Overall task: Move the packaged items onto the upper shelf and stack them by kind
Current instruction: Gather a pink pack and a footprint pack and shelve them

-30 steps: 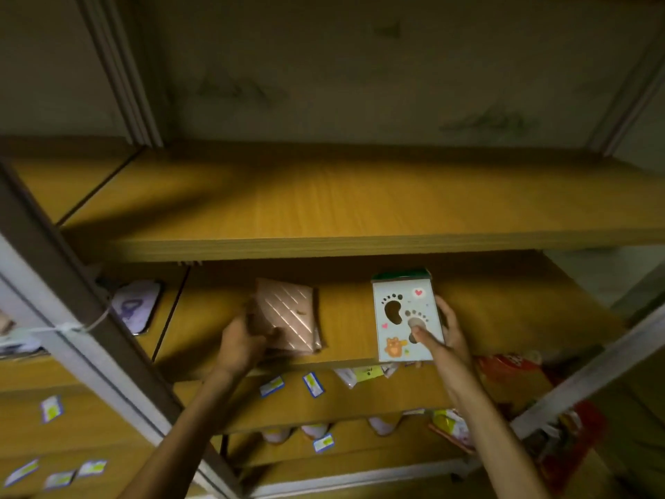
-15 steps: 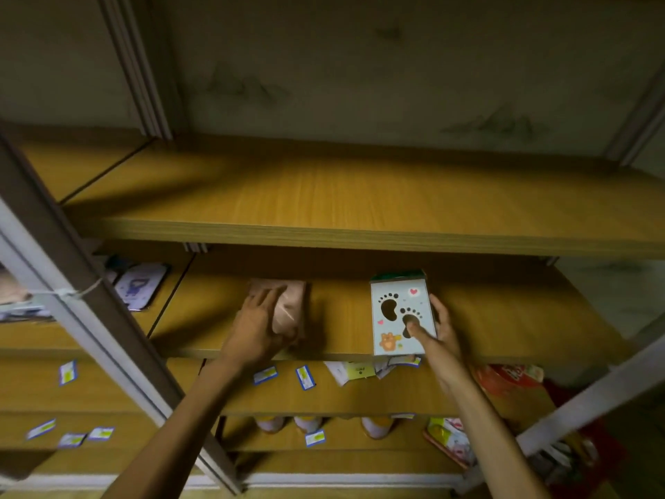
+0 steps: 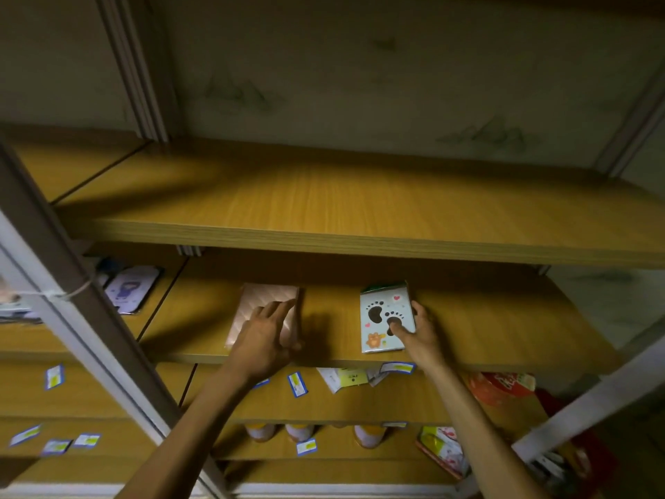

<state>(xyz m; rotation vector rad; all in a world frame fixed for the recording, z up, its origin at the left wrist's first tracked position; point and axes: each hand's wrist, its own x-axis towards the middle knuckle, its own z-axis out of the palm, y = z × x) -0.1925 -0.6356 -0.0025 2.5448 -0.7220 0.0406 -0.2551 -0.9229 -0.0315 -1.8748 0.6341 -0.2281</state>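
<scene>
Head view: my left hand (image 3: 264,342) lies with straight fingers on the pink quilted packet (image 3: 264,311), at 9 o'clock from the footprint card pack (image 3: 385,320), pinched by my right hand (image 3: 419,333). Both look light, flat, slippery; I would grip the edges.

Dim light falls on a wooden rack. The top shelf (image 3: 360,210) spans the view; a lower shelf (image 3: 485,329) sits beneath it, with more below. Behind stands a stained pale wall (image 3: 360,66). A grey post (image 3: 72,282) slants down the left, a string (image 3: 54,293) tied round it.
</scene>
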